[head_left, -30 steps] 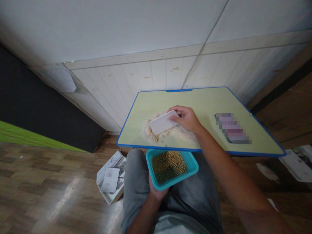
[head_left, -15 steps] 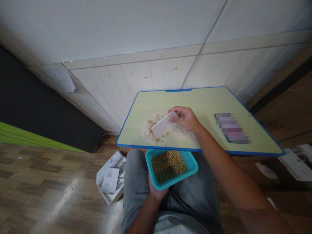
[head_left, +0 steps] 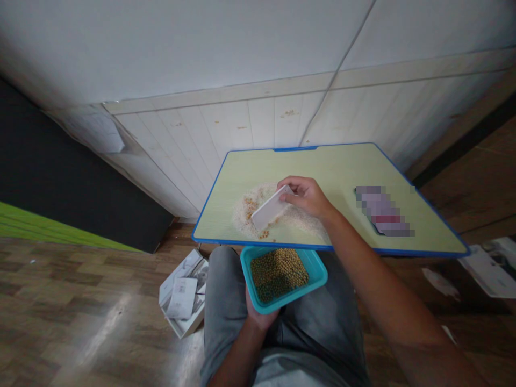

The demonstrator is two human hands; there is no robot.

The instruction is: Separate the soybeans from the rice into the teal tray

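My right hand (head_left: pixel 308 194) pinches one end of a flat white rectangular scraper (head_left: pixel 271 208) and holds it tilted, its lower edge down in a spread of white rice (head_left: pixel 243 217). Yellow soybeans (head_left: pixel 263 235) lie among the grains beside the scraper, mostly to its left and in front. Below the table's front edge, my left hand (head_left: pixel 262 317) grips a teal plastic tub (head_left: pixel 318 277) from underneath, over my lap. Soybeans (head_left: pixel 282 269) cover the bottom of the tub. Most of the left hand's fingers are hidden under it.
The folding table (head_left: pixel 334 166) has a pale green top and blue rim, against a white panelled wall. A phone (head_left: pixel 382 212), its screen blurred out, lies on the right side. An open white box (head_left: pixel 183 301) sits on the floor at left.
The scraper has shifted very slightly within the rice, and the soybeans near its lower corner sit a little differently. The tub and my left hand have stayed in place.
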